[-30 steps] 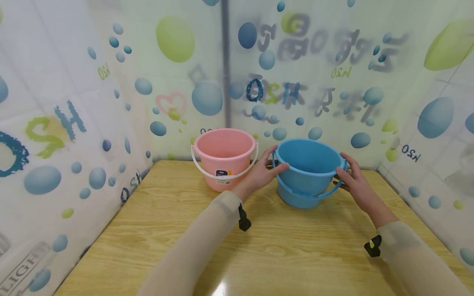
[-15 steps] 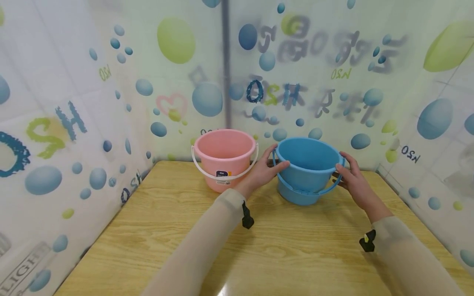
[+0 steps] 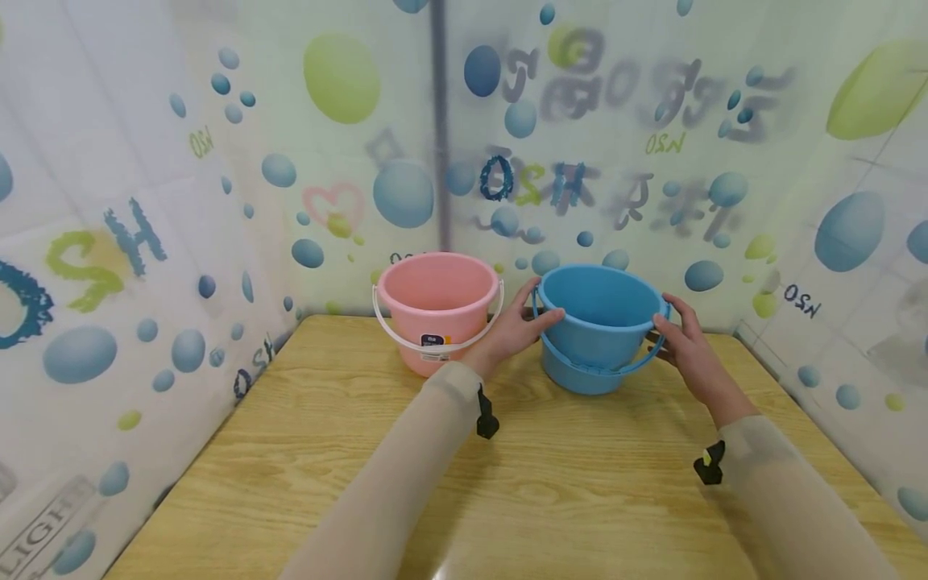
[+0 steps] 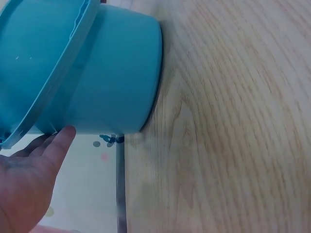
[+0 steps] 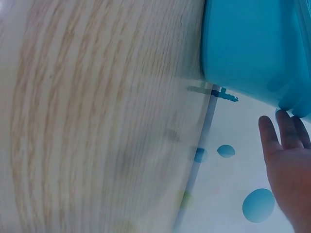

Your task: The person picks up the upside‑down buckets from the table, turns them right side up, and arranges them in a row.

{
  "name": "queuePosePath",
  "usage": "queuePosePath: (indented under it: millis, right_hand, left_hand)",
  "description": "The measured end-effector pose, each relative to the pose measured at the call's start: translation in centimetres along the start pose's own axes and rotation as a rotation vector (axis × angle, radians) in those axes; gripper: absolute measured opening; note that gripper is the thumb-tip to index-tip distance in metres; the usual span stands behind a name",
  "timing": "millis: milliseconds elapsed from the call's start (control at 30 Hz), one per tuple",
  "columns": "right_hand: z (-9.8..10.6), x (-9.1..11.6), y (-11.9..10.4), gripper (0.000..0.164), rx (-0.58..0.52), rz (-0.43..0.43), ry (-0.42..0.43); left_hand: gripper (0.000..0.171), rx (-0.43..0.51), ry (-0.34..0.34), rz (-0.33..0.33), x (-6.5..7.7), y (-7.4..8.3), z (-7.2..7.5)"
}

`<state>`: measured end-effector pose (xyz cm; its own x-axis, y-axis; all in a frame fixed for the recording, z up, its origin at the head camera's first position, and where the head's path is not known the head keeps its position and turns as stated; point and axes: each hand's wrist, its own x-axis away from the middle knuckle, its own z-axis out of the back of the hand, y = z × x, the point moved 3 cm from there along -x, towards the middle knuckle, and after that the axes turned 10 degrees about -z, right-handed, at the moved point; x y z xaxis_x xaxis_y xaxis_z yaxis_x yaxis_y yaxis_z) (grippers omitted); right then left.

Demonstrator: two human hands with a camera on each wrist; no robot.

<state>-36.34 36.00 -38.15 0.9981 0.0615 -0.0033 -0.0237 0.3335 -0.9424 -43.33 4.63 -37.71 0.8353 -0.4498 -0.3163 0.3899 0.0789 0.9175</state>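
A blue bucket (image 3: pixel 594 342) stands upright at the back right of the wooden table, its handle hanging down in front. My left hand (image 3: pixel 516 332) holds the bucket's left side, thumb against the rim and fingers behind it. On the opposite side my right hand (image 3: pixel 692 354) holds the rim near the handle's end, its thumb in front. The left wrist view shows the blue bucket (image 4: pixel 109 73) with its base at the tabletop. Several right-hand fingers (image 5: pixel 287 128) lie beside the bucket wall in the right wrist view. To the left is a pink bucket (image 3: pixel 435 322) with a white handle.
The wooden table (image 3: pixel 551 499) runs back to a patterned curtain (image 3: pixel 406 105), with more curtain along both sides. The pink bucket stands close to my left wrist. A dark device is strapped to each sleeve.
Both hands have slid the blue bucket a little way back across the table, toward the rear curtain. The pink bucket has stayed in place.
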Motion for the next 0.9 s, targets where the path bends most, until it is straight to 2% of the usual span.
queuePosePath:
  millis: [467,667,800,900]
  right_hand:
    - [-0.25,-0.79,0.36,0.077,0.0,-0.006,0.016]
    - [-0.39,-0.89,0.26,0.077,-0.014,0.008,0.026]
    - [-0.41,-0.67,-0.09,0.078,0.0,0.017,0.032]
    - [-0.36,-0.43,-0.42,0.081,0.042,0.011,0.041]
  left_hand:
    - [0.091,-0.013,0.009,0.014,-0.41,0.11,0.35]
    - [0.092,-0.038,0.003,0.001,-0.52,-0.04,0.64]
    - [0.093,-0.067,0.004,-0.012,-0.53,-0.11,0.59]
    - [0.099,-0.055,0.01,0.006,-0.33,-0.09,0.45]
